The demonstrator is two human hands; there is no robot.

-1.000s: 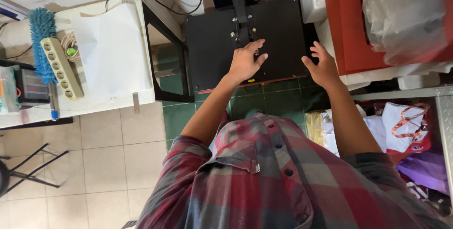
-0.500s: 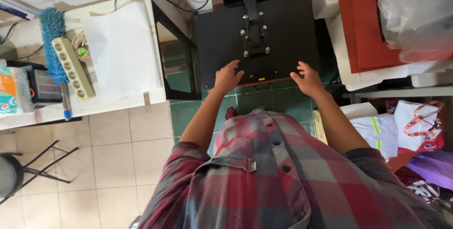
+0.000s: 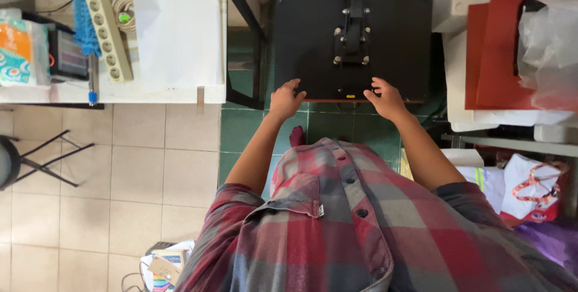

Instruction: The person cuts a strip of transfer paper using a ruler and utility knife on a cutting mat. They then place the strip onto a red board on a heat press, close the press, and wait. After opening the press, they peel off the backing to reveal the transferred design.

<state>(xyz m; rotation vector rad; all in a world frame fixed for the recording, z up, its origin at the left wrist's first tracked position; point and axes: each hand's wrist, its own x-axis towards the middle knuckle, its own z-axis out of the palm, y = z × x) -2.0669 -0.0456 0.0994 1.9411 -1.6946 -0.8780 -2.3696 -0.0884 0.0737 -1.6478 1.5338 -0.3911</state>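
A black heat press with a flat square top plate and a centre arm stands in front of me. My left hand rests at the plate's front edge, left of centre, fingers apart and slightly curled. My right hand touches the same front edge, right of centre, fingers bent over the rim. Neither hand holds a loose object. A thin reddish strip shows under the plate's front edge between my hands. My plaid shirt fills the lower view.
A white table to the left carries a power strip, a blue brush and a small screen device. Red sheets and a clear plastic bag lie on the right. A folding stool stands on the tiled floor.
Both hands have slid from the top of the black plate toward me, down to its front edge. The view has shifted closer over the press.
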